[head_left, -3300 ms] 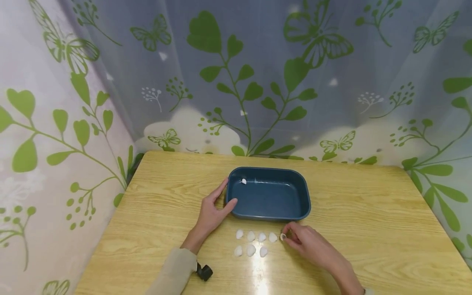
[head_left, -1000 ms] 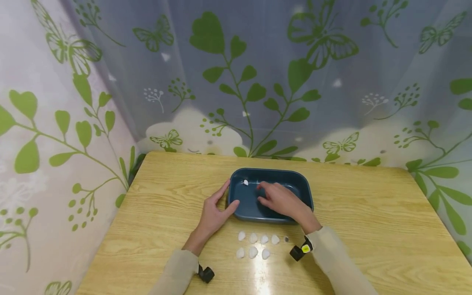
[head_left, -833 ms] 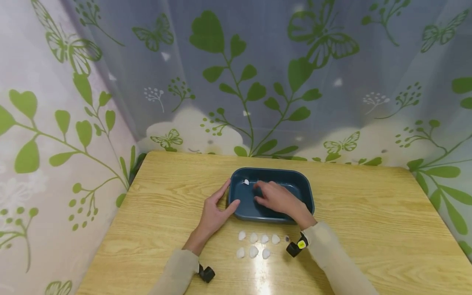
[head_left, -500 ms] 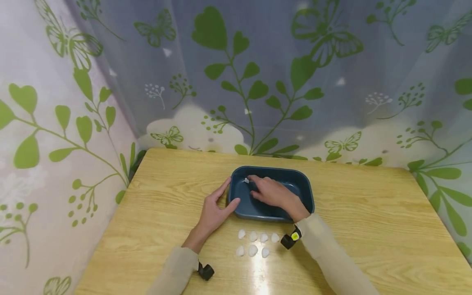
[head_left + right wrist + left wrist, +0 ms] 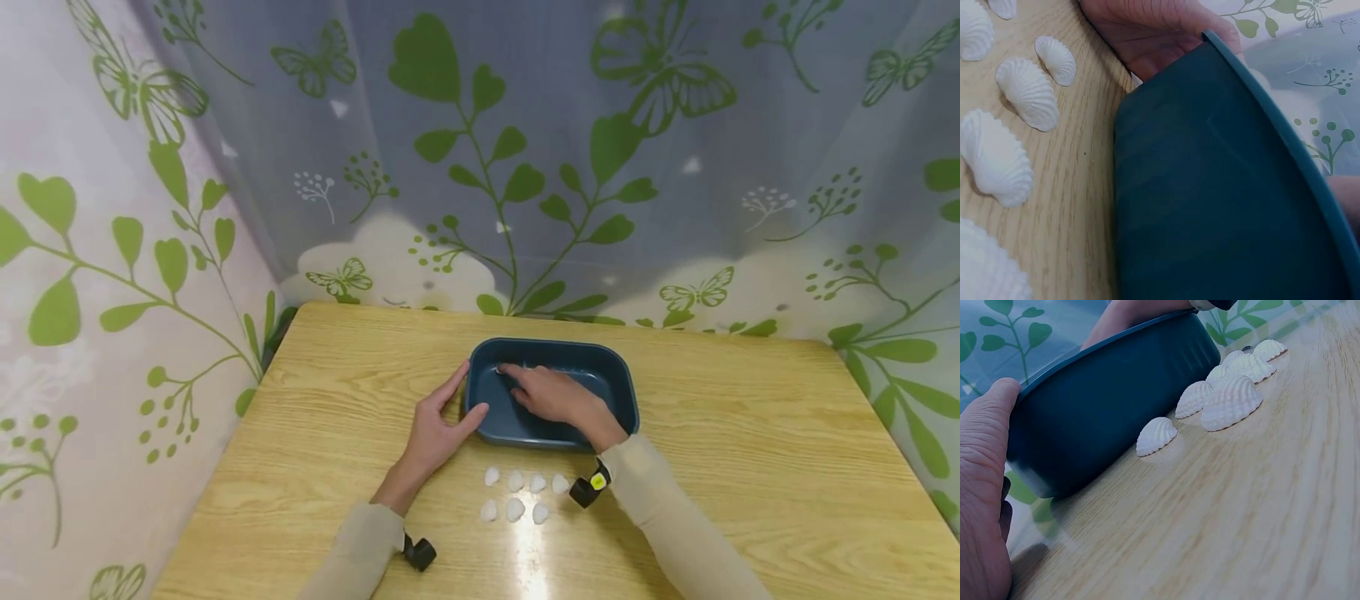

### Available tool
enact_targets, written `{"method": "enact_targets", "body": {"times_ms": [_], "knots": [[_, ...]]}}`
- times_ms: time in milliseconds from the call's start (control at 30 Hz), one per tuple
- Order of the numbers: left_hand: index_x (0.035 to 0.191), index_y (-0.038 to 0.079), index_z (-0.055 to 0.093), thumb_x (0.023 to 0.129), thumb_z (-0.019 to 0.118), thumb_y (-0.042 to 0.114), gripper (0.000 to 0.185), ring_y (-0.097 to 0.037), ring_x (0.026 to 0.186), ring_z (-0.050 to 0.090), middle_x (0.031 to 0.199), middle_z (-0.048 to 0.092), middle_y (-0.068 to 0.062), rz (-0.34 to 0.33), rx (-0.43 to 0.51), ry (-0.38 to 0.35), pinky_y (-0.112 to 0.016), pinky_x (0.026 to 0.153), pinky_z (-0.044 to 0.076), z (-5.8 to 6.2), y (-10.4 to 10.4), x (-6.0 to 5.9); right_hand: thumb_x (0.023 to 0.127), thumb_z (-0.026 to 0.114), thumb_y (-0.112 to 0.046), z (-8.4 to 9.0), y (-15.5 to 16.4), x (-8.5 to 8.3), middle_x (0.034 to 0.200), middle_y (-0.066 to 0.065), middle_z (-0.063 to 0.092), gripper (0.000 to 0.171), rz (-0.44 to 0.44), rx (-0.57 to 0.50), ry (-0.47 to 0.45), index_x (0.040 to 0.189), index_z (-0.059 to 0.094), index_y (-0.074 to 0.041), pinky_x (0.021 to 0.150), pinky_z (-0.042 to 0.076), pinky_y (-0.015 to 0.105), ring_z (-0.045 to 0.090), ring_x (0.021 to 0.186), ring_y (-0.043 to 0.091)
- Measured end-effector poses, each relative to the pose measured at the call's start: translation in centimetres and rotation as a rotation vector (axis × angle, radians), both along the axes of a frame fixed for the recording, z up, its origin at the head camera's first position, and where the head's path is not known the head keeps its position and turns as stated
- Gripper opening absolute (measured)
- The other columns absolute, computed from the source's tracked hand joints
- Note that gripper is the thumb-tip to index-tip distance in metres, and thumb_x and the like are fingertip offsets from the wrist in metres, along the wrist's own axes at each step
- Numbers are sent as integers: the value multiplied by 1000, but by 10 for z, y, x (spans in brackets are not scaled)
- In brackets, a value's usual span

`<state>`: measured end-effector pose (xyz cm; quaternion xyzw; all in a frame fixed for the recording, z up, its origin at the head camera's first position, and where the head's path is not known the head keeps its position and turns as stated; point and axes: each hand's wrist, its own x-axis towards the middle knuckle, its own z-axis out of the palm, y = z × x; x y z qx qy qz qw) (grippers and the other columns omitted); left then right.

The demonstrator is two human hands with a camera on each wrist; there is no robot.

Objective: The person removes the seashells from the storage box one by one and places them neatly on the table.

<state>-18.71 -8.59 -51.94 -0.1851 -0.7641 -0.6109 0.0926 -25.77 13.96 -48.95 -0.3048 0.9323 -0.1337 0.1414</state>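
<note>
A dark blue rectangular plastic tub [image 5: 555,433] stands on the table. My left hand [image 5: 438,425] holds its left end, thumb over the front rim and fingers along the left wall. My right hand [image 5: 555,396] reaches inside, the index finger stretched to a small white seashell [image 5: 498,371] by the back left corner. Its thumb stays apart from the shell, which the fingertip partly covers. Several ribbed white seashells [image 5: 1232,403] lie in two rows before the tub. Seen from the right wrist, the tub wall [image 5: 1210,187] hides most of the right hand.
The wooden table [image 5: 337,375] meets a curtain [image 5: 360,250] printed with leaves and butterflies along its back edge. A small dark thing [image 5: 1247,348] lies at the far end of the shell rows. Black wrist cameras [image 5: 585,492] hang at both cuffs.
My right hand has gone from the right end of the shell rows into the tub, then leftward to the shell inside. My left hand keeps its place on the tub.
</note>
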Motion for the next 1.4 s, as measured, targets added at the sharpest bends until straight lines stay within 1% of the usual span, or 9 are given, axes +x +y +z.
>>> {"method": "enact_targets", "body": {"times_ms": [67, 133, 233, 433, 667, 800, 1000, 1233, 1400], "knots": [[152, -6, 48, 94, 77, 4, 65, -35, 146, 45, 156, 48, -22, -2, -1, 4, -43, 121, 37, 0, 0, 0, 108, 56, -12, 0, 2, 3, 122, 17, 71, 47, 13, -9, 19, 154, 49, -3, 83, 59, 42, 69, 88, 23], [151, -7, 48, 94, 77, 3, 65, -36, 146, 45, 156, 48, -23, -2, -2, 2, -45, 121, 37, 0, 0, 0, 108, 56, -10, 1, 4, 5, 137, 18, 67, 44, 22, -23, 35, 151, 52, -2, 92, 59, 45, 71, 102, 26], [152, -5, 49, 94, 77, 5, 65, -34, 146, 45, 156, 48, -21, -1, 1, -6, -45, 121, 37, 0, 0, 0, 108, 56, -9, 2, 7, 10, 138, 17, 67, 39, 22, -49, 46, 146, 59, -1, 96, 58, 46, 71, 109, 27], [153, -4, 49, 95, 77, 7, 65, -31, 146, 45, 156, 48, -20, -1, 6, -10, -42, 122, 37, 0, -1, 0, 105, 63, -11, 4, 20, 17, 130, 12, 73, 29, -15, -124, 14, 132, 72, -4, 94, 60, 45, 71, 111, 26], [152, -4, 49, 94, 77, 6, 66, -32, 147, 45, 156, 48, -20, 3, 13, -5, -42, 122, 37, 0, -1, 0, 100, 70, -8, 2, 39, 17, 107, 5, 79, 15, 4, -233, -9, 110, 81, -6, 83, 63, 38, 75, 98, 21], [152, -6, 48, 94, 77, 4, 66, -34, 146, 44, 156, 48, -22, -2, 18, 10, -44, 121, 37, 0, -1, 0, 101, 68, -7, 0, 46, 18, 105, 5, 79, 15, 19, -263, -35, 109, 81, -5, 82, 63, 36, 75, 96, 19], [151, -8, 49, 93, 77, 4, 65, -35, 147, 44, 156, 48, -23, -11, 24, 16, -44, 121, 37, -3, -1, -1, 105, 62, -8, 1, 53, 20, 105, 4, 78, 18, 14, -244, -93, 110, 79, -5, 81, 61, 36, 72, 94, 15], [152, -7, 48, 93, 78, 4, 66, -34, 146, 45, 156, 48, -23, -4, 17, 17, -44, 121, 37, -2, -1, -1, 106, 60, -7, 5, 59, 17, 96, 4, 75, 18, -8, -257, -183, 103, 78, -4, 67, 52, 28, 58, 73, 6], [152, -7, 48, 93, 78, 4, 67, -34, 146, 44, 156, 48, -23, -5, 10, 20, -45, 121, 37, -4, 0, -2, 106, 60, -10, 1, 61, 16, 90, 2, 73, 18, -57, -266, -164, 102, 77, -5, 61, 46, 25, 52, 63, 6]]}}
